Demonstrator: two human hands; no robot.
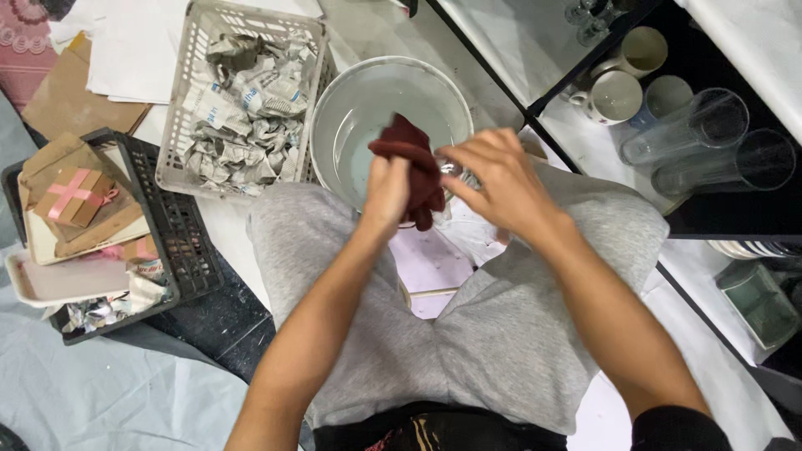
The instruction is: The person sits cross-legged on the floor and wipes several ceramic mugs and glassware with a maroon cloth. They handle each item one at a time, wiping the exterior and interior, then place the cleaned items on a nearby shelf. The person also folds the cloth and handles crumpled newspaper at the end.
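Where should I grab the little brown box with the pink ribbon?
Take the brown box by its two opposite side edges, coming straight down from above. It lies flat on top of cardboard in the black crate, with its sides free and the ribbon crossing its top.

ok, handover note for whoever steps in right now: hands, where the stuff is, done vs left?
Left hand: gripping the dark red cloth, pressed against a small clear glass item.
Right hand: fingers around that glass item; mostly hidden, kind unclear.
Both sit over the lap, at the near rim of the white basin, which holds water.
Grey basket of crumpled paper stands left of the basin.
Two clear glasses lie on the shelf to the right, mugs behind them.
Done: cannot tell. Left: wiping is underway.
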